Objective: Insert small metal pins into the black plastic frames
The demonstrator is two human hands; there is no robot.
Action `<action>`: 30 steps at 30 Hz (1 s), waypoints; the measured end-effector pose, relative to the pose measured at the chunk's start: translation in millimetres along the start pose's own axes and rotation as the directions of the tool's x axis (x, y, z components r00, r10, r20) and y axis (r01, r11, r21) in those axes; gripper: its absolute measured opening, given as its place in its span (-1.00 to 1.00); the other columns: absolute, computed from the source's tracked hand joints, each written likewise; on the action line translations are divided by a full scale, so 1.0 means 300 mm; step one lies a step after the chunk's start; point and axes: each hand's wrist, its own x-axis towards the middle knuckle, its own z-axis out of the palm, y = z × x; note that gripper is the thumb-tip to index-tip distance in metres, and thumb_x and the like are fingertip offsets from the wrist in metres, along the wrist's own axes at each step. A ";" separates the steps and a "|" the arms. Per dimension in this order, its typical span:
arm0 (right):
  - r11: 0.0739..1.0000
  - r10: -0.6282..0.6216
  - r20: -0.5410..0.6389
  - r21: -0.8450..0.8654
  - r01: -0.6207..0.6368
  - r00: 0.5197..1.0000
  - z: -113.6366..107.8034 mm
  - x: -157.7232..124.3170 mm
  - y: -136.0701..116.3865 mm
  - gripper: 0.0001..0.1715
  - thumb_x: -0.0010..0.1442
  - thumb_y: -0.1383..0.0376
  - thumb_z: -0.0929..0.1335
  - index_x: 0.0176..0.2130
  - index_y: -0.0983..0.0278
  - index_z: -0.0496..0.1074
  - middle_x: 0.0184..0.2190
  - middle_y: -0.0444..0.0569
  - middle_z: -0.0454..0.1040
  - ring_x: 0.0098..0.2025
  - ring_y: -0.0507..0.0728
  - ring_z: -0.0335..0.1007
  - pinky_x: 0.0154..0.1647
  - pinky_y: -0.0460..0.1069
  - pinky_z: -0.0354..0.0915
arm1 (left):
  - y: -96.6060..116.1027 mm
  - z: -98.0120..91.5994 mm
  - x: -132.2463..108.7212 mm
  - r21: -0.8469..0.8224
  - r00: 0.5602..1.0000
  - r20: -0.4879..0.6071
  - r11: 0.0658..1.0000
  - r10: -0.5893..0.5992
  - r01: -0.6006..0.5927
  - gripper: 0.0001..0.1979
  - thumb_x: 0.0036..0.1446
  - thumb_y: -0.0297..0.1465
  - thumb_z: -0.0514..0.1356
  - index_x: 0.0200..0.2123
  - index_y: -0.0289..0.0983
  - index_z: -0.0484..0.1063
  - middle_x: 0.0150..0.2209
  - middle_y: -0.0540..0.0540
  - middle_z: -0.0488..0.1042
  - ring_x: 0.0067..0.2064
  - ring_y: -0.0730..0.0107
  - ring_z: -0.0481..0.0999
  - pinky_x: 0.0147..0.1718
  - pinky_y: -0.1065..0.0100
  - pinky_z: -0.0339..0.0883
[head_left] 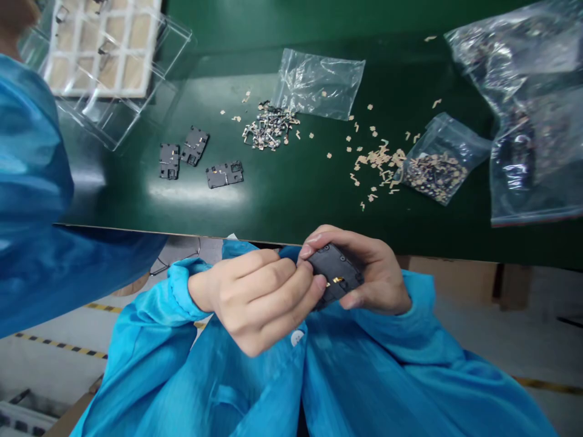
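Just off the table's front edge, a flat black plastic part with small gold contacts is held up in front of my body. My right hand grips it by the far and near edges, thumb and fingers closed. Curled around its left side are the fingers of my left hand, pressed against the part; whether a smaller piece sits between them is hidden. On the table lie three similar black parts: one at the left, another beside it, and a third nearer me.
A heap of small metal pieces lies by a clear bag. Loose tan pieces spread beside a filled bag. A larger bag is at the right. A divided tray and another person's blue sleeve are left.
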 end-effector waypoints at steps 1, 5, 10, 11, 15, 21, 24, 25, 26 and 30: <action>1.000 0.000 0.002 -0.003 0.000 1.000 0.001 0.000 0.000 -0.52 0.04 0.06 0.50 -0.02 0.06 0.51 -0.23 -0.09 0.50 -0.16 0.07 0.47 -0.10 -0.04 0.45 | -0.001 0.000 -0.001 0.000 1.000 0.001 1.000 0.006 -0.006 -0.81 0.20 -0.55 0.15 -0.34 -0.26 0.56 -0.26 -0.06 0.60 -0.28 0.39 0.60 -0.35 0.38 0.57; 1.000 -0.010 0.015 -0.002 0.010 1.000 0.003 0.003 0.003 -0.52 0.05 0.08 0.50 -0.01 0.08 0.50 -0.22 -0.09 0.49 -0.14 0.05 0.46 -0.08 -0.07 0.43 | -0.011 -0.004 0.001 -0.009 0.999 0.003 0.999 0.040 -0.040 -0.82 0.20 -0.56 0.15 -0.34 -0.30 0.56 -0.28 -0.10 0.60 -0.27 0.38 0.61 -0.35 0.39 0.58; 1.000 -0.022 0.032 0.016 0.021 0.999 0.005 0.005 0.013 -0.49 0.04 0.08 0.51 -0.01 0.11 0.50 -0.22 -0.09 0.48 -0.13 0.04 0.45 -0.07 -0.07 0.42 | -0.020 -0.009 -0.008 -0.004 0.998 0.007 0.998 0.063 -0.063 -0.81 0.23 -0.55 0.12 -0.27 -0.36 0.56 -0.28 -0.10 0.60 -0.26 0.40 0.61 -0.31 0.41 0.58; 1.000 -0.023 0.035 0.020 0.022 0.999 0.006 0.005 0.015 -0.49 0.05 0.08 0.51 0.00 0.11 0.49 -0.21 -0.09 0.48 -0.12 0.04 0.44 -0.07 -0.08 0.42 | -0.021 -0.008 -0.011 -0.014 0.997 -0.001 0.997 0.071 -0.071 -0.82 0.22 -0.55 0.13 -0.25 -0.41 0.56 -0.29 -0.13 0.59 -0.26 0.39 0.60 -0.30 0.40 0.58; 1.000 -0.026 0.040 0.019 0.025 0.999 0.007 0.005 0.019 -0.48 0.05 0.09 0.51 0.01 0.11 0.48 -0.21 -0.10 0.47 -0.12 0.02 0.44 -0.06 -0.09 0.41 | -0.023 -0.003 -0.019 -0.028 0.997 -0.018 0.997 0.071 -0.071 -0.82 0.21 -0.56 0.14 -0.25 -0.41 0.56 -0.29 -0.13 0.60 -0.26 0.37 0.60 -0.30 0.37 0.59; 1.000 -0.019 0.041 0.008 0.019 0.999 0.008 0.006 0.021 -0.49 0.06 0.07 0.50 0.00 0.11 0.48 -0.21 -0.08 0.48 -0.13 0.04 0.44 -0.09 -0.07 0.42 | -0.027 -0.004 -0.014 0.006 0.995 -0.018 0.995 0.101 -0.101 -0.82 0.20 -0.55 0.14 -0.30 -0.35 0.57 -0.32 -0.09 0.60 -0.30 0.40 0.60 -0.33 0.41 0.60; 1.000 -0.014 0.037 0.017 0.013 0.999 0.008 0.006 0.023 -0.49 0.06 0.08 0.50 0.00 0.11 0.49 -0.21 -0.08 0.48 -0.12 0.04 0.44 -0.08 -0.06 0.42 | -0.029 -0.003 -0.020 0.043 0.991 0.015 0.990 0.135 -0.135 -0.80 0.22 -0.52 0.14 -0.35 -0.26 0.57 -0.31 -0.02 0.60 -0.28 0.40 0.62 -0.33 0.43 0.60; 1.000 -0.013 0.034 0.021 0.012 0.999 0.008 0.006 0.024 -0.49 0.06 0.09 0.50 0.01 0.11 0.49 -0.21 -0.08 0.48 -0.12 0.04 0.44 -0.07 -0.07 0.42 | -0.030 -0.003 -0.024 0.051 0.990 0.015 0.988 0.143 -0.143 -0.81 0.22 -0.50 0.14 -0.35 -0.25 0.57 -0.30 -0.02 0.60 -0.26 0.39 0.63 -0.33 0.42 0.61; 1.000 -0.011 0.031 0.028 0.011 0.999 0.008 0.006 0.024 -0.49 0.05 0.09 0.51 0.01 0.10 0.49 -0.21 -0.09 0.48 -0.12 0.04 0.44 -0.06 -0.07 0.41 | -0.031 -0.002 -0.027 0.051 0.988 0.017 0.987 0.154 -0.155 -0.81 0.22 -0.49 0.15 -0.34 -0.24 0.57 -0.29 -0.02 0.60 -0.24 0.37 0.63 -0.33 0.42 0.61; 0.998 -0.002 0.023 0.060 0.000 1.000 0.012 0.007 0.025 -0.50 0.05 0.10 0.51 -0.01 0.10 0.50 -0.21 -0.11 0.48 -0.12 0.00 0.44 -0.04 -0.12 0.39 | -0.046 -0.007 -0.023 0.016 0.979 0.041 0.980 0.198 -0.199 -0.82 0.22 -0.47 0.15 -0.32 -0.20 0.57 -0.26 0.01 0.60 -0.23 0.38 0.63 -0.37 0.45 0.61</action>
